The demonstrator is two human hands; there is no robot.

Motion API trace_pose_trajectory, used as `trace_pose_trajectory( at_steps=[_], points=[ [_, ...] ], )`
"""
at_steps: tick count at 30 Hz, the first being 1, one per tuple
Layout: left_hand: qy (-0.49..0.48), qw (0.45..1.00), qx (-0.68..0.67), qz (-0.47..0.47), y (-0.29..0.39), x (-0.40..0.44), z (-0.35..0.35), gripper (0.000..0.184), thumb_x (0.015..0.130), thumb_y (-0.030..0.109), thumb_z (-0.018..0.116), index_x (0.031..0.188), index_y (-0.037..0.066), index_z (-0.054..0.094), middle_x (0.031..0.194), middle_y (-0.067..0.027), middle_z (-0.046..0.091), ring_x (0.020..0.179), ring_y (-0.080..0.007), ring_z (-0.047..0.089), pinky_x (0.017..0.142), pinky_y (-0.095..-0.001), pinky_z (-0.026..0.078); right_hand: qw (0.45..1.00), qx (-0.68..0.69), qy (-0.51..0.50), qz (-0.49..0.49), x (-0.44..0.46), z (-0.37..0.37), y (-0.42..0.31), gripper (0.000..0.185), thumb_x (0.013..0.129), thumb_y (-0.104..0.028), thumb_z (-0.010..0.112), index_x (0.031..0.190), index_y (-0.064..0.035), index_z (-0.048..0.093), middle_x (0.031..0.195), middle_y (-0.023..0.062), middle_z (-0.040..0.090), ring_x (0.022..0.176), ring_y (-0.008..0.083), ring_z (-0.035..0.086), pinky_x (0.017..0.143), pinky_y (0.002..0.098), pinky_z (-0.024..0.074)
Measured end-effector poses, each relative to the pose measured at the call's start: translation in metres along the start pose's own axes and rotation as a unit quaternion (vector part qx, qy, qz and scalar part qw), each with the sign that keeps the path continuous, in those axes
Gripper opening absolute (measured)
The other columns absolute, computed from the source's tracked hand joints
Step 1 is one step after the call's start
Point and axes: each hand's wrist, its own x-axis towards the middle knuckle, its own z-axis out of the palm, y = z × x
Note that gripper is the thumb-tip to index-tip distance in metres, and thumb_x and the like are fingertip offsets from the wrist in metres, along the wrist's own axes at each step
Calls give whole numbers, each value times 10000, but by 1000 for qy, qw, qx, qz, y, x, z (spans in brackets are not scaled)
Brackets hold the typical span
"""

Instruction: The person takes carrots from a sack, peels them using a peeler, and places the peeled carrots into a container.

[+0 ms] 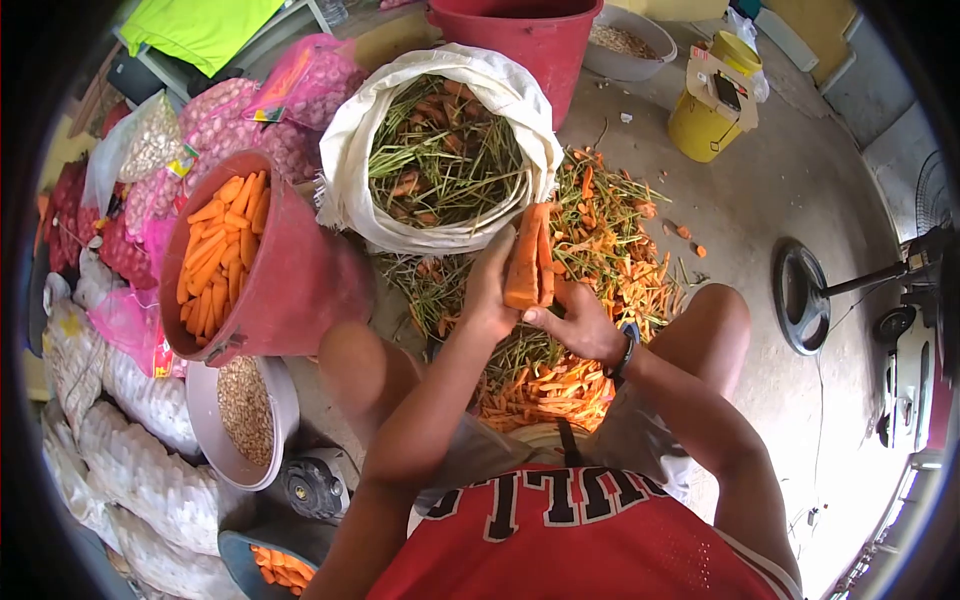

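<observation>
A thick orange carrot (528, 262), with a dark lengthwise split or groove, stands nearly upright between my hands. My left hand (490, 290) is closed around its left side. At its lower right, my right hand (583, 322) is closed too, thumb against the carrot's bottom end; whether a tool is in those fingers is hidden. Just beyond the carrot is an open white sack (455, 235) full of green stalks and carrot trimmings. Beneath my hands, a heap of orange peelings (550, 395) and cut greens spreads over the floor.
To the left, a red bucket (300, 270) of peeled carrots leans toward a basin (208, 420) of pale kernels. Pink mesh bags (240, 135) and white sacks (150, 470) line that side. A yellow bucket (697, 125) and a black steering-wheel-like ring (783, 297) stand at right.
</observation>
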Motion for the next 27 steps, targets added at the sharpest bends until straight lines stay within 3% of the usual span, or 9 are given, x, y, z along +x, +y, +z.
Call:
trace_pose_trajectory(
  at_steps=[5,9,13,16,19,22,23,26,27],
  points=[
    [32,989,22,140,-16,7,-1,422,1037,222,488,1405,19,452,1260,-81,587,1075,-139,614,896,-305,530,986,127,-12,106,0,8,10,651,954,-604,506,810,16,642,625,36,563,562,125,492,537,325,418],
    [82,923,206,316,-11,10,4,503,1035,227,503,1450,-30,382,1400,-166,507,1240,-202,532,1021,-330,450,956,250,-22,150,1,14,2,658,974,-611,452,747,-18,626,562,-22,479,489,63,389,450,254,314],
    [90,839,363,395,-12,9,6,486,1042,207,471,1445,-49,379,1457,-198,455,1326,-243,468,1083,-354,390,930,320,-33,178,0,12,4,634,997,-577,433,721,-31,603,513,-43,409,411,56,320,391,242,252],
    [93,827,347,431,-13,12,6,480,1043,201,465,1447,-45,382,1473,-194,439,1335,-251,460,1086,-355,386,922,317,5,220,0,19,-8,618,998,-564,445,733,-27,597,517,-44,408,414,56,322,394,242,251],
    [91,912,214,338,-8,14,3,498,1037,208,479,1468,-16,364,1440,-162,466,1266,-230,515,1048,-350,426,947,274,-23,165,-3,16,-14,570,999,-565,441,641,-122,421,529,-56,359,413,65,296,385,244,258],
    [39,986,5,162,4,21,-7,436,1036,273,474,1424,75,446,1286,-96,572,1128,-172,582,910,-323,514,946,297,-52,120,-4,6,-11,571,1018,-518,439,768,-35,614,576,-27,469,482,70,395,450,248,316],
    [16,992,-26,120,4,25,-22,439,1027,304,490,1392,62,472,1226,-96,605,1062,-181,606,875,-343,534,963,256,-26,75,-2,3,-12,568,972,-567,506,835,-26,614,648,24,539,577,118,498,533,285,411],
    [-10,997,-65,44,7,20,-28,429,1015,331,508,1338,50,514,1128,-89,649,988,-189,636,823,-367,560,995,-33,-10,90,2,-15,-5,634,869,-640,616,918,-8,597,701,87,583,672,189,575,625,334,477],
    [-13,997,-67,23,9,18,-26,420,1014,330,509,1327,50,522,1109,-86,654,984,-188,639,815,-369,563,991,-55,-44,116,4,-22,-12,745,760,-670,715,1020,13,569,715,136,601,697,240,617,650,370,497]
  ],
)
